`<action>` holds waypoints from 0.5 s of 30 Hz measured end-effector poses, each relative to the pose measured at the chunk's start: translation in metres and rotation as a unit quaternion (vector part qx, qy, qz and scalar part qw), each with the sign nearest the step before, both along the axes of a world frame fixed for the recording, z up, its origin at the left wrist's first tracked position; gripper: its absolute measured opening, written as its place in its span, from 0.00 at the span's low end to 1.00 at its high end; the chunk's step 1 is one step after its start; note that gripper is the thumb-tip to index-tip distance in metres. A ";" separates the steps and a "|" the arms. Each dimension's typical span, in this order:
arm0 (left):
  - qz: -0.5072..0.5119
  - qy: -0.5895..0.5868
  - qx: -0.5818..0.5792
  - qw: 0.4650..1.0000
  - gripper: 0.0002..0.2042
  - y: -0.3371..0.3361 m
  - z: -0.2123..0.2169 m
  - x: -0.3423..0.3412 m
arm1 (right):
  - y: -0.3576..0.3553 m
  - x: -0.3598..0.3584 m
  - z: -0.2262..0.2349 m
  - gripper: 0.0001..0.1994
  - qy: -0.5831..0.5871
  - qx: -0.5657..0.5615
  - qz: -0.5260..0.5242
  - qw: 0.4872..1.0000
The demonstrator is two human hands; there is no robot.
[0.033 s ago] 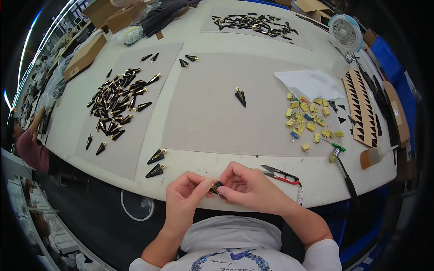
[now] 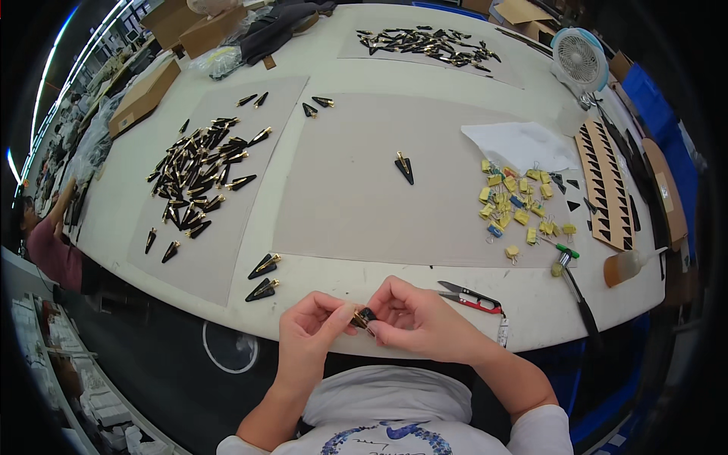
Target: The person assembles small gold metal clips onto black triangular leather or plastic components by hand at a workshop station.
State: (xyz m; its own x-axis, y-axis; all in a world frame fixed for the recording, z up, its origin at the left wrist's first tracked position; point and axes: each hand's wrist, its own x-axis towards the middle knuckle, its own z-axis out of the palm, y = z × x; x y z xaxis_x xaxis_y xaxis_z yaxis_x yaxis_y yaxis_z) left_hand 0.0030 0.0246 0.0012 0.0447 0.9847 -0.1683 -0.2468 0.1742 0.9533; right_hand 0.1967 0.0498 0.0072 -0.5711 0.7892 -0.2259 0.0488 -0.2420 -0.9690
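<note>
– How are the fingers?
– Those of the left hand [image 2: 312, 327] and the right hand [image 2: 413, 322] are closed on one black-and-gold piece [image 2: 366, 315] (partly hidden by them), over the white table [image 2: 337, 282].
– And farther?
– Red-handled snips [image 2: 479, 305] lie at the right, yellow clips [image 2: 522, 217] beyond these.

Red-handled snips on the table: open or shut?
Open. The snips lie just beyond the right hand, their two blades parted, with pale table showing between them.
</note>
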 end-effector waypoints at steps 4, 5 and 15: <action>0.022 -0.037 -0.033 0.999 0.05 0.003 0.002 -0.006 | 0.001 0.008 0.011 0.08 0.095 -0.141 0.033 0.985; 0.015 -0.054 -0.037 0.998 0.05 0.005 0.002 -0.006 | 0.001 0.008 0.016 0.09 0.083 -0.134 0.013 0.988; -0.004 -0.068 -0.012 0.998 0.06 0.003 0.002 0.000 | 0.013 -0.003 0.010 0.07 0.024 -0.110 0.008 0.994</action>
